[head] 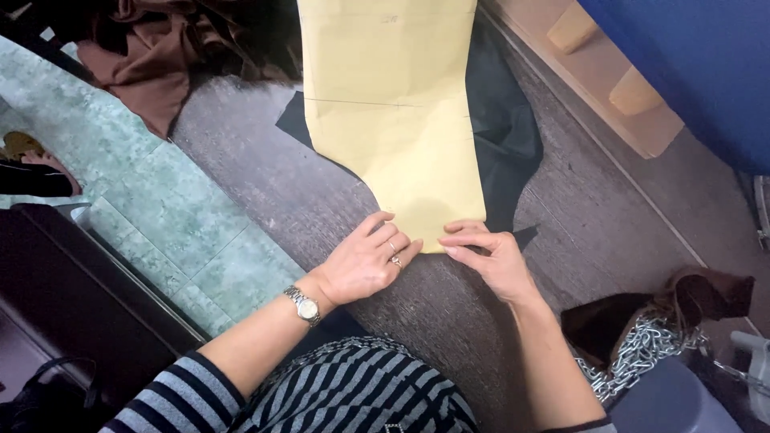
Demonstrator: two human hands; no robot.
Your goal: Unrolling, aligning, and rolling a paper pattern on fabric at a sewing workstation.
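Both our left hand (367,263) and right hand (487,258) press flat, fingers spread, on the near edge of the yellow paper pattern (395,112), which lies over black fabric (504,128) beyond our fingertips.

A grey, wood-grained desk (265,184) carries the work. Black cloth (501,128) lies flat on it just beyond the left hand (365,261) and right hand (489,258), with a yellow paper pattern (393,104) spread over it. Brown cloth (160,56) is heaped well beyond the left hand, and a metal chain (634,353) lies near the right forearm.
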